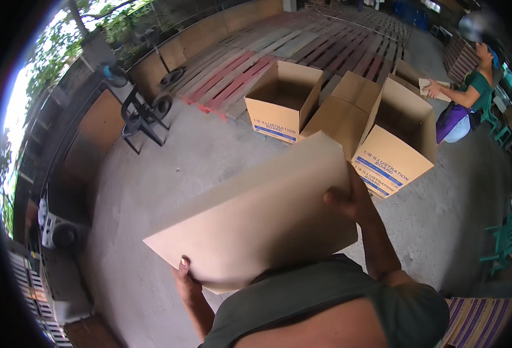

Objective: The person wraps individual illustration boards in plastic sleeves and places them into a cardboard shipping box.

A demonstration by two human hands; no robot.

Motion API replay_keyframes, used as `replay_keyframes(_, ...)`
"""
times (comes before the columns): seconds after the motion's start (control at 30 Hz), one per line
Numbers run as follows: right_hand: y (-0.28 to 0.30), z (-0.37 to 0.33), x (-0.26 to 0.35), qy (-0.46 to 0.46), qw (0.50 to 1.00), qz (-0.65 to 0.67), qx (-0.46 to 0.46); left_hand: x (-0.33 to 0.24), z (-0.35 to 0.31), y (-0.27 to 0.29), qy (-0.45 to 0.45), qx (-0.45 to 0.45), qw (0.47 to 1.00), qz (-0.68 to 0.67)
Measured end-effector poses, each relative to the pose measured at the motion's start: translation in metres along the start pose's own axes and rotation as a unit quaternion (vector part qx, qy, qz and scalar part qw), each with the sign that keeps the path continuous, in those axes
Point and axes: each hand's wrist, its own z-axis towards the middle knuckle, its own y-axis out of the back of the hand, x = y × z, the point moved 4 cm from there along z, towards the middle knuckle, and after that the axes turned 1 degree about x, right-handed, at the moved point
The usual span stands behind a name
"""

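A large plain brown cardboard piece [250, 214] is held tilted across the front of my body, its right end higher than its left. It has a broad flat face and a narrower upper face; whether it is a box or a stack of boards I cannot tell. My left hand [187, 278] grips its lower left corner, thumb on the broad face. On the right end, my right hand [351, 194] is closed round the edge with its thumb on the same face. The other fingers are mostly hidden. Beyond it stand an open carton [273, 119] and another open carton [392, 159].
Between the cartons lies a closed brown carton [337, 119]. Wooden pallets [256, 64] cover the floor behind. A co-worker [476, 87] at far right holds a small board. A black chair [143, 119] stands left, a green chair [506, 238] right, with stacked purple-striped boards [480, 319] at lower right.
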Motion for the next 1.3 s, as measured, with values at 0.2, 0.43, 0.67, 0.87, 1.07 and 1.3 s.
replay_keyframes(0.2,0.043,0.114,-0.072,-0.080,0.990,0.043,-0.109,-0.023,0.163,-0.109,0.019,0.074,0.996,0.052)
replay_keyframes(0.43,0.080,0.258,-0.134,-0.127,0.963,0.039,-0.233,0.004,0.340,-0.239,0.068,0.135,0.985,0.087)
replay_keyframes(0.67,0.119,0.440,-0.189,-0.159,0.964,0.064,-0.205,0.002,0.494,-0.342,0.065,0.192,0.974,0.098)
replay_keyframes(0.87,0.127,0.590,-0.301,-0.256,0.940,0.138,-0.181,0.009,0.628,-0.434,0.119,0.229,0.959,0.119)
replay_keyframes(1.07,0.151,0.671,-0.422,-0.280,0.910,0.165,-0.258,0.077,0.762,-0.517,0.155,0.258,0.941,0.156)
replay_keyframes(1.3,0.179,0.685,-0.479,-0.434,0.850,0.171,-0.246,0.198,0.845,-0.568,0.329,0.261,0.879,0.226)
